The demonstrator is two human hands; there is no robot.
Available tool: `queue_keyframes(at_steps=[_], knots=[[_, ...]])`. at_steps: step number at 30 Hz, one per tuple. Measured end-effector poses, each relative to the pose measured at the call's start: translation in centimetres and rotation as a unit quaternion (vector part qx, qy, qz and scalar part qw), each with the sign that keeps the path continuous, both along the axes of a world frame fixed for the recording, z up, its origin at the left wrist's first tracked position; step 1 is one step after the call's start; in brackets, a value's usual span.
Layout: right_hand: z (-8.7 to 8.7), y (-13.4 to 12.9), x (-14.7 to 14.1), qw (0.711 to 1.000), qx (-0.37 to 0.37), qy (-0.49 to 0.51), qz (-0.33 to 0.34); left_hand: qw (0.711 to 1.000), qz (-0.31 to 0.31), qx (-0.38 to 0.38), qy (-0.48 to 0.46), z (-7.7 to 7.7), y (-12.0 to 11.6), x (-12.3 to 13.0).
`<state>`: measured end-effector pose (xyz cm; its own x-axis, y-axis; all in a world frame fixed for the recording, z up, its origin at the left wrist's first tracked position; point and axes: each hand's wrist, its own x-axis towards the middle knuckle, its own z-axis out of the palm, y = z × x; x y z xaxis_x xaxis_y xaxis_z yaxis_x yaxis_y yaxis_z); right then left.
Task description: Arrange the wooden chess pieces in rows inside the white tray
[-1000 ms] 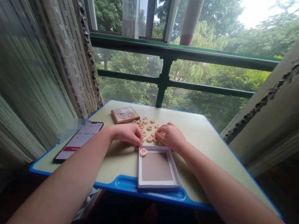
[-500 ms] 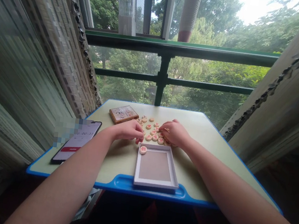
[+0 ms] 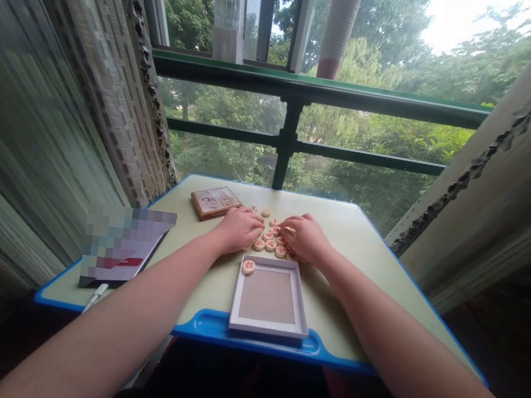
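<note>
Several round Chinese chess pieces with red characters lie in a loose cluster mid-table. My left hand rests over the cluster's left side, fingers stretched out and covering some pieces. From the right, my right hand reaches in with its fingers apart and bent, their tips at the pieces; what lies beneath its palm is hidden. Just nearer to me is a shallow white box tray. One chess piece marked 相 sits face up in its far left corner.
A brown-edged box lid with a printed picture lies beyond my left hand. At the left is a phone, partly pixelated, with a white cable. The table has a blue rim, and a green railing stands behind it.
My left hand has moved right and away from me, from beside the tray onto the pieces, its fingers now stretched. My right hand stays at the cluster. The view has shifted slightly.
</note>
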<state>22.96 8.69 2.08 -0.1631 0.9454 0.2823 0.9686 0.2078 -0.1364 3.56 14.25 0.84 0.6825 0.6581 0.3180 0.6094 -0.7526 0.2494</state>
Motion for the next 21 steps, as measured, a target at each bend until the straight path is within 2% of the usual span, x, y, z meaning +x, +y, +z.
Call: queue_keyframes(at_steps=[7,13,16,21], knots=[[0.2,0.1,0.6,0.996,0.008,0.029,-0.087,0.998,0.056,-0.019,0.005,0.3,-0.4,0.0],[0.1,0.1,0.7,0.996,-0.011,0.041,-0.084,0.998,0.054,-0.040,0.009,0.2,-0.1,0.1],[0.0,-0.1,0.3,0.998,0.008,0.063,-0.029,0.997,0.053,-0.049,0.018,0.2,0.0,0.1],[0.2,-0.8,-0.7,0.982,-0.011,0.064,0.178,0.996,0.082,-0.045,0.000,0.4,0.1,0.0]])
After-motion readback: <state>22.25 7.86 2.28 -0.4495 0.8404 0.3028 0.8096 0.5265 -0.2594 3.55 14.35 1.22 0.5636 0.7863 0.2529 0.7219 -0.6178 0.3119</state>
